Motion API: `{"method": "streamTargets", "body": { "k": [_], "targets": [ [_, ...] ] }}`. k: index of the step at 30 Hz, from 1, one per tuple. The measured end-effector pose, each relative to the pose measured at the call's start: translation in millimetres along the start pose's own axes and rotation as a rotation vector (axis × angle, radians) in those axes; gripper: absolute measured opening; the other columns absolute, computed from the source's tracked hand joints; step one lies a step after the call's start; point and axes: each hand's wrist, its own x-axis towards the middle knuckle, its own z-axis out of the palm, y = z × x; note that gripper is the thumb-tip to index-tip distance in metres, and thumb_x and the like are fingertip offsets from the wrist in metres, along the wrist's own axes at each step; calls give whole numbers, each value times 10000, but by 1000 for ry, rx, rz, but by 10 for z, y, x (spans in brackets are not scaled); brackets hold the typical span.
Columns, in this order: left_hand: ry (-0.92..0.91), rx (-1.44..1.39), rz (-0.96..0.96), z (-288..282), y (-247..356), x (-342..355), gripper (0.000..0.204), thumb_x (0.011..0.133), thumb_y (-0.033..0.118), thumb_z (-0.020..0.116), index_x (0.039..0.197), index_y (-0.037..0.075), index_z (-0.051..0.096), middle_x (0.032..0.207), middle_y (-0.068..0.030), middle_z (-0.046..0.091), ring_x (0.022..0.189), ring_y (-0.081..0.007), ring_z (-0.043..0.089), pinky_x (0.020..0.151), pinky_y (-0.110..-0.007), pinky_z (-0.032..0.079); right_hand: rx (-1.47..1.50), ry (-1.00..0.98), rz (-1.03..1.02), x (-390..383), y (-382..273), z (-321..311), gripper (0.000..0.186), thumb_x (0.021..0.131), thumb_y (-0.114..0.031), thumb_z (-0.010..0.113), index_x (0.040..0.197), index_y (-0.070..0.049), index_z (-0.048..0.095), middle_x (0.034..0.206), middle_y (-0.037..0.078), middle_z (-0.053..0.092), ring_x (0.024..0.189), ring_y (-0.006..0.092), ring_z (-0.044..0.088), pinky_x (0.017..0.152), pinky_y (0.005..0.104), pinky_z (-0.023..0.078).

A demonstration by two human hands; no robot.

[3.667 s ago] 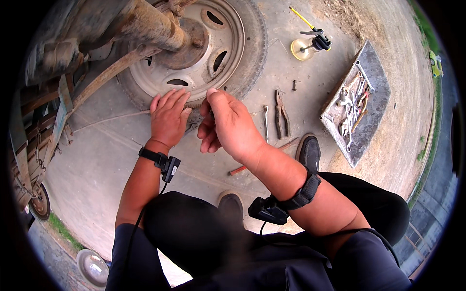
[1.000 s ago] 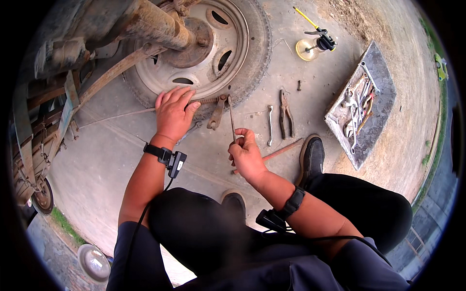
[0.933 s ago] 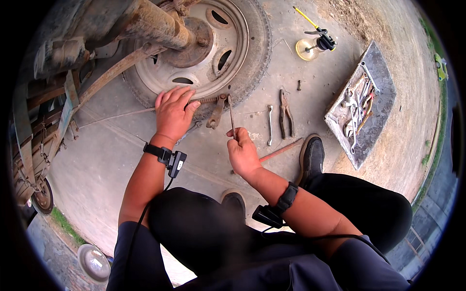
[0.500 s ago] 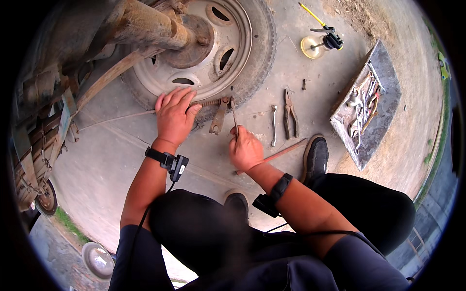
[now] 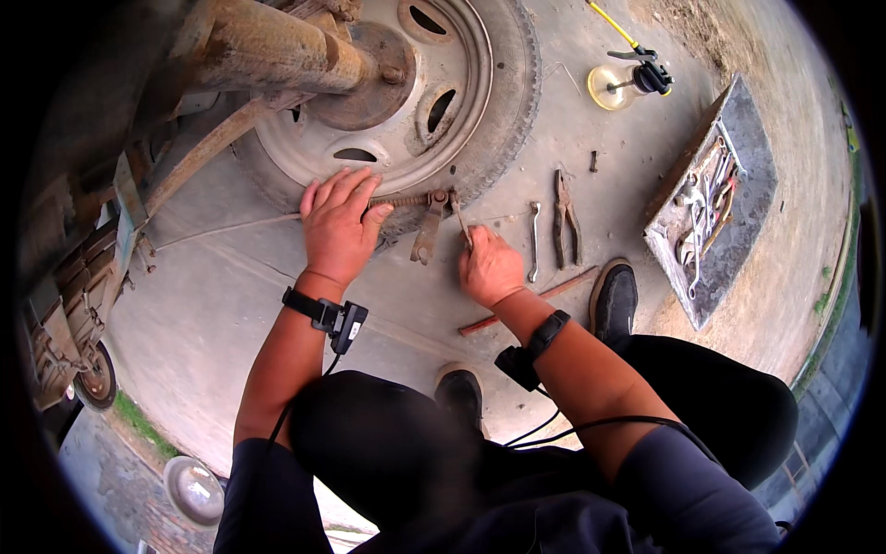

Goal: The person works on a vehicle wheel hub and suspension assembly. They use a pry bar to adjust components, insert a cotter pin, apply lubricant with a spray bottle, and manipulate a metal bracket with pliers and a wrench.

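Note:
My left hand [image 5: 337,231] lies with fingers stretched out over a thin brake rod [image 5: 226,227], against the lower edge of the wheel [image 5: 406,152]. A rusty spring [image 5: 404,200] on the rod emerges beside my thumb and meets a flat metal lever [image 5: 428,235] with holes. My right hand [image 5: 492,268] is closed around a slim metal wrench [image 5: 461,220], whose far tip touches the rod's end just right of the lever. My fingers hide the wrench's handle. Right of that hand lie a combination wrench [image 5: 534,242] and pliers [image 5: 566,222].
A rusty axle [image 5: 277,55] and leaf springs [image 5: 55,323] fill the left side. A reddish bar [image 5: 526,302] lies by my right shoe [image 5: 616,300]. Farther right stand a metal tray [image 5: 752,185] of wrenches and a spray bottle [image 5: 614,88]. A bolt [image 5: 593,162] is on the ground.
The whole view has shifted slightly, moving things rightward. My right hand has swung the wrench handle up and to the right, tilting it more. My left hand stays at the rod.

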Motion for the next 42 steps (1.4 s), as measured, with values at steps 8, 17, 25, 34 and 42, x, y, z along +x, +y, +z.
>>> {"method": "streamTargets", "body": {
  "k": [8, 17, 25, 34, 42],
  "targets": [
    [57, -14, -11, 20, -25, -17, 366, 937, 409, 663, 1195, 156, 725, 1295, 17, 659, 1271, -221, 540, 1144, -459, 293, 182, 40, 81, -311, -360, -326, 171, 976, -147, 568, 1127, -74, 535, 873, 185, 695, 788, 409, 685, 706, 503, 548],
    [84, -33, 7, 31, -16, 6, 368, 945, 421, 648, 1178, 148, 727, 1271, 16, 665, 1247, -219, 552, 1128, -451, 310, 202, 67, 117, -362, -410, -465, 150, 997, -174, 569, 1101, -67, 572, 913, 195, 701, 836, 416, 685, 737, 510, 544],
    [54, -37, 1, 23, -32, -11, 395, 963, 439, 625, 1212, 146, 717, 1286, 4, 665, 1263, -230, 546, 1135, -447, 303, 293, 0, 165, -338, -477, -616, 232, 1024, -239, 525, 1136, -57, 615, 936, 225, 704, 887, 427, 681, 790, 511, 542],
    [-130, -63, 86, -462, 188, 7, 811, 842, 559, 728, 1472, 105, 494, 1486, -109, 524, 1426, -283, 431, 1216, -492, 253, 278, -117, 259, -290, -579, -783, 296, 1035, -268, 488, 1175, -46, 625, 986, 254, 705, 961, 443, 669, 853, 523, 522],
    [-203, -44, 310, -519, 763, -8, 830, 773, 406, 828, 1425, 13, 495, 1490, -145, 486, 1407, -336, 439, 1174, -459, 343, 289, -37, 202, -302, -595, -774, 275, 1019, -268, 499, 1079, -33, 628, 928, 257, 707, 888, 444, 688, 812, 542, 536]
  ]
}}
